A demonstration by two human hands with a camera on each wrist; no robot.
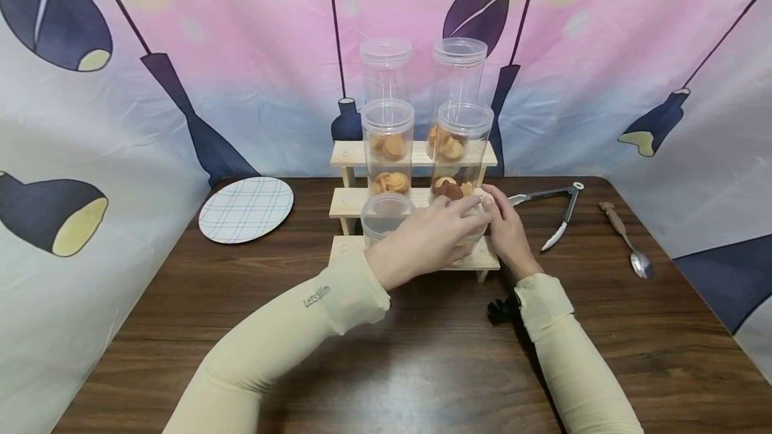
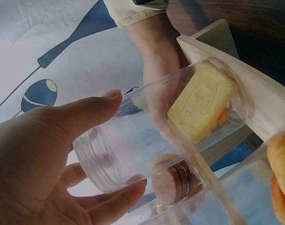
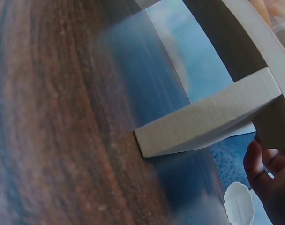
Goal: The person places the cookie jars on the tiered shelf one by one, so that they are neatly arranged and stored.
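My left hand point(image 1: 437, 226) reaches over the front right of a wooden tiered rack point(image 1: 352, 203). Its thumb and fingers curl around the ridged top of a clear plastic jar point(image 2: 138, 140). At the bottom of this jar lies a yellow rectangular biscuit point(image 2: 203, 103). To the right of the jar is my right hand point(image 1: 509, 233), its fingertips close to the jar and the rack's end. The left wrist view shows that hand behind the clear wall; I cannot tell what its fingers hold. A second clear jar point(image 1: 386, 209) stands front left, partly hidden by my left hand.
Taller up the rack stand more jars with cookies, among them a middle-tier jar point(image 1: 388, 146). A checked plate point(image 1: 247, 209) sits at the left. Tongs point(image 1: 569, 209) and a spoon point(image 1: 640, 264) lie at the right. A patterned cloth point(image 1: 271, 86) hangs behind.
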